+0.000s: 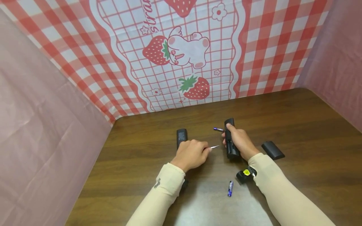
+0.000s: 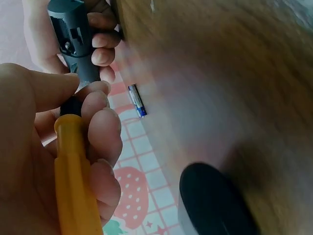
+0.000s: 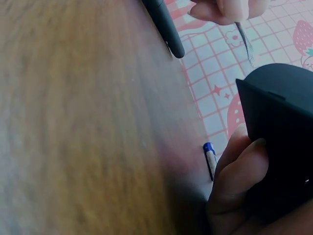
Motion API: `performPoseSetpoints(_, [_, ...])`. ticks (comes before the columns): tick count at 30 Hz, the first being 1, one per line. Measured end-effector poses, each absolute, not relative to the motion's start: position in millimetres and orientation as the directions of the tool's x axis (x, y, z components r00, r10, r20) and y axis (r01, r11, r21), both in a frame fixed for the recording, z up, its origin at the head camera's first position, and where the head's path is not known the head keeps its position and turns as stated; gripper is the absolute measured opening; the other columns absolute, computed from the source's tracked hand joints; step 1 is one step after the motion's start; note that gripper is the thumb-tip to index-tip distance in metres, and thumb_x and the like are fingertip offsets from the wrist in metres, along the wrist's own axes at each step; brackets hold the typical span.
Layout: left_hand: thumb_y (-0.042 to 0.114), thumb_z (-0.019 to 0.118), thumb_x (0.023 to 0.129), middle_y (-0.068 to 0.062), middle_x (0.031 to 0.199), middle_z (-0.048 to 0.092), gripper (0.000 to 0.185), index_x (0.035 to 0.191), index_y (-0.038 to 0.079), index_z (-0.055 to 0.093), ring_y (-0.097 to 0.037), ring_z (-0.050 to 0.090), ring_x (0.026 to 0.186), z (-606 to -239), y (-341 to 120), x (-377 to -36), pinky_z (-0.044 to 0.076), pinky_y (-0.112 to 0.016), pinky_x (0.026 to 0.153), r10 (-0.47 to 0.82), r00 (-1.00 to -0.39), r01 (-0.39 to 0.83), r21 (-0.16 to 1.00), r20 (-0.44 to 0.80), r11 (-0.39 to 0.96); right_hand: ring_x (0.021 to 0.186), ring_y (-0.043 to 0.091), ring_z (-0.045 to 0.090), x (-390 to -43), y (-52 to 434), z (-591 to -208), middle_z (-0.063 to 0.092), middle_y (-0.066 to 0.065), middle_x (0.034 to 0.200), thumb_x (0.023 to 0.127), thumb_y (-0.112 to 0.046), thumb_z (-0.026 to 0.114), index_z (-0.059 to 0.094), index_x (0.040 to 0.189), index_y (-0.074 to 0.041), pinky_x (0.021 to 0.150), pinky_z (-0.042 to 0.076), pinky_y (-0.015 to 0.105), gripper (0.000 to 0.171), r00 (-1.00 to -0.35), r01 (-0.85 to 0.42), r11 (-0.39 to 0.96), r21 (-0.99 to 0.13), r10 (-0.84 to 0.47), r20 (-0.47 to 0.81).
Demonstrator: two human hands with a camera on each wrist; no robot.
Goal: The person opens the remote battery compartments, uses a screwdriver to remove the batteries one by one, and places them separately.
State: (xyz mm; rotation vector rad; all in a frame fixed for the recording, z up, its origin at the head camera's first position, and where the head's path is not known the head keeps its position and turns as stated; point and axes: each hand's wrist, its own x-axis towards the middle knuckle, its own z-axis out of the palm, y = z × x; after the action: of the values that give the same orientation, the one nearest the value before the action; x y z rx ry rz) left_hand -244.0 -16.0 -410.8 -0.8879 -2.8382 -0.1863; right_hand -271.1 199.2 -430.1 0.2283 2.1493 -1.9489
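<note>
My left hand (image 1: 193,153) grips the orange handle (image 2: 76,171) of a tool with a black collar. Its thin metal shaft (image 1: 215,147) points toward the right hand, apart from what that hand holds. In my right hand (image 1: 240,141) is a long black device (image 1: 232,150), held with the thumb on top and the open battery compartment facing up. A spring contact shows inside the compartment in the left wrist view. Just left of the device, a blue and silver battery (image 1: 218,129) lies on the table.
A black piece with a printed label (image 1: 182,135) lies beyond the left hand. Another battery (image 1: 230,188) lies nearer on the wooden table (image 1: 127,175). To the right sits a curved black piece (image 1: 272,150). A strawberry-print cloth (image 1: 198,72) hangs behind.
</note>
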Motion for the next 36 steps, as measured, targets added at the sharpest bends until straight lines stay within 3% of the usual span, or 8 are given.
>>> performPoseSetpoints(7, [0.041,0.057,0.1,0.014,0.07,0.062,0.027,0.083,0.026,0.069,-0.007,0.06,0.062,-409,-26,-242,0.046,-0.034,0.052,0.542,-0.797,0.573,0.052,0.268,0.818,0.069,0.014,0.062,-271,199,-430,0.065,0.004,0.078,0.106,-0.052,0.034,0.058,0.121,0.007,0.065,0.053,0.03,0.066,-0.96,0.271,0.11,-0.956,-0.041,-0.276])
performPoseSetpoints(13, [0.04,0.058,0.1,0.013,0.069,0.062,0.026,0.084,0.024,0.071,-0.004,0.054,0.057,-411,-39,-239,0.045,-0.033,0.049,0.522,-0.794,0.569,0.078,0.312,0.819,0.068,0.015,0.063,-271,198,-432,0.065,0.005,0.078,0.105,-0.052,0.035,0.058,0.121,0.007,0.064,0.053,0.03,0.065,-0.961,0.265,0.116,-0.957,-0.048,-0.272])
performPoseSetpoints(24, [0.041,0.058,0.1,0.01,0.074,0.066,0.024,0.091,0.025,0.074,-0.014,0.058,0.058,-412,-61,-241,0.046,-0.037,0.05,0.448,-0.828,0.512,0.129,0.337,0.849,0.067,0.015,0.063,-272,198,-431,0.065,0.004,0.076,0.106,-0.05,0.036,0.058,0.122,0.008,0.063,0.053,0.03,0.064,-0.96,0.267,0.126,-0.955,-0.049,-0.275])
performPoseSetpoints(36, [0.039,0.059,0.1,0.008,0.073,0.065,0.023,0.093,0.023,0.074,-0.013,0.053,0.056,-409,-90,-252,0.04,-0.033,0.047,0.325,-0.875,0.414,0.206,0.358,0.887,0.074,0.017,0.064,-271,198,-430,0.066,0.006,0.083,0.105,-0.051,0.037,0.057,0.125,0.006,0.068,0.052,0.031,0.064,-0.955,0.277,0.147,-0.949,-0.071,-0.29])
